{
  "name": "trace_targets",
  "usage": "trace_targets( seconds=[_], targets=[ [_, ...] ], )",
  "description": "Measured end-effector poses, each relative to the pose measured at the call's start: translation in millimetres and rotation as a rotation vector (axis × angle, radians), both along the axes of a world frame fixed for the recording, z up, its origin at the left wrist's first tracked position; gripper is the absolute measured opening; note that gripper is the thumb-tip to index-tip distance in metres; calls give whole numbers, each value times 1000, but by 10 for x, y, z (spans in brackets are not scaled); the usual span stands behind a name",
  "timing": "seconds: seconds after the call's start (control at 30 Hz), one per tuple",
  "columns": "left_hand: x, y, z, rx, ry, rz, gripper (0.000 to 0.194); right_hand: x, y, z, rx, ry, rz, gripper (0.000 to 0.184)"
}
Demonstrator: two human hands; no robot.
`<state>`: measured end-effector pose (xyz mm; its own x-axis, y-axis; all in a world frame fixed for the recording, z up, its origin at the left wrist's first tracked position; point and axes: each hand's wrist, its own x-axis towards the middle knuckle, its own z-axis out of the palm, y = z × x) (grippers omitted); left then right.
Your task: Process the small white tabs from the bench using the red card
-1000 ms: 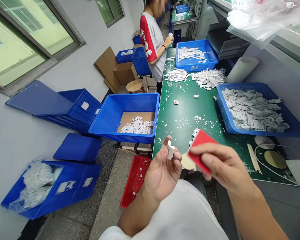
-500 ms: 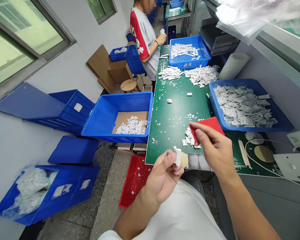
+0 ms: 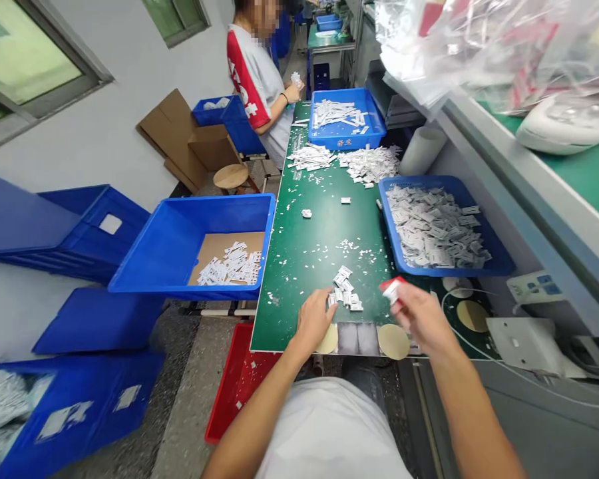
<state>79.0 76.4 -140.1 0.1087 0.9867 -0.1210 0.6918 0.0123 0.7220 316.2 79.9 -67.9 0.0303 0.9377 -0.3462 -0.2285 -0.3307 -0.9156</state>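
A small pile of white paper labels (image 3: 344,290) lies near the front edge of the green work mat (image 3: 309,259). My left hand (image 3: 313,323) rests at the pile's lower left, its fingertips beside the labels. Whether those fingers hold a label is hidden. My right hand (image 3: 420,319) pinches a red card (image 3: 392,287) with a white piece on it, just right of the pile. Two round beige pads (image 3: 393,341) and a grey patch (image 3: 352,338) sit on the mat's front edge, partly below my hands.
A blue tray heaped with white labels (image 3: 436,226) stands right of the mat. A blue crate (image 3: 190,246) with labels on cardboard stands left. A red tray (image 3: 234,386) sits below the front edge. A co-worker (image 3: 254,80) stands at the far end.
My view has swung left and tilted back. My left hand has dropped to the mat beside the label pile, and the white piece no longer shows in it. My right hand has moved down and right with the red card.
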Motion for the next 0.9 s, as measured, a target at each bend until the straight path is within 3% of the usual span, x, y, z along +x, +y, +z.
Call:
trace_targets(
  seconds=[0.07,0.13,0.23,0.3,0.37,0.43,0.5,0.57,0.63,0.7,0.73,0.77,0.87,0.9],
  targets=[
    [71,89,-111,-7,-29,1,47,206,250,182,50,260,-123,55],
    [101,139,-175,-29,-99,54,43,315,352,254,41,403,-162,59],
    [43,173,-182,-52,-194,139,30,246,202,108,-7,345,-188,48],
    [-38,166,-102,-76,-267,185,24,89,1,-49,-17,223,-198,44],
    [-121,118,79,-139,-451,232,23,-95,-185,-127,-14,99,-171,44],
    [-188,26,364,-297,-867,303,30,-269,-321,-66,19,17,-137,41],
    [-233,-99,709,-525,-1377,375,38,-409,-416,127,85,-14,-81,34],
    [-262,-235,1034,-716,-1667,393,41,-517,-488,393,173,7,43,27],
    [-288,-363,1276,-815,-1743,370,40,-618,-527,659,275,99,304,25],
    [-324,-469,1420,-850,-1730,320,41,-732,-511,873,376,179,670,26],
    [-347,-512,1462,-853,-1719,293,42,-795,-481,952,412,152,769,25],
    [-374,-547,1491,-848,-1714,271,43,-861,-442,1012,434,79,764,25],
    [-469,-618,1540,-815,-1735,241,41,-1041,-333,1098,450,-161,441,24],
    [-502,-633,1552,-804,-1739,235,41,-1088,-317,1106,473,-158,460,24]
  ],
)
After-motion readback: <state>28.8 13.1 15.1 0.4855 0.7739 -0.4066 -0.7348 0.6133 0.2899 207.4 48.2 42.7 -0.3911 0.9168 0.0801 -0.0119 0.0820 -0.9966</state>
